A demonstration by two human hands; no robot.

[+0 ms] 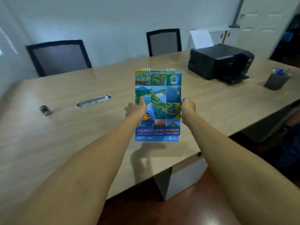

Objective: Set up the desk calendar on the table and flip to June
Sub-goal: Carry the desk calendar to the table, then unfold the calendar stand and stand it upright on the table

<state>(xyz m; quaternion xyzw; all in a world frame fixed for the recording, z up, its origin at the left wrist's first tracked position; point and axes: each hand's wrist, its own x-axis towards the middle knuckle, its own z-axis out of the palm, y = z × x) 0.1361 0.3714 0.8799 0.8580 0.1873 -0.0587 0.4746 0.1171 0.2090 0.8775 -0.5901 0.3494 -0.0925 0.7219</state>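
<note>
A spiral-bound desk calendar (pixel 158 95) with a blue and green picture cover is held upright in the air above the wooden table (pixel 81 127). Its cover faces me, with the wire binding at the top. My left hand (pixel 135 108) grips its left edge, thumb on the cover. On the opposite edge, my right hand (pixel 188 108) holds it at about the same height. The calendar's bottom edge hangs a little above the tabletop and casts a shadow there. Its stand and inner pages are hidden.
A black printer (pixel 220 62) with paper sits at the back right, a pen cup (pixel 276 81) beside it. A metal cable slot (pixel 93 101) and a small dark object (pixel 45 109) lie at the left. Two mesh chairs (pixel 60 56) stand behind the table.
</note>
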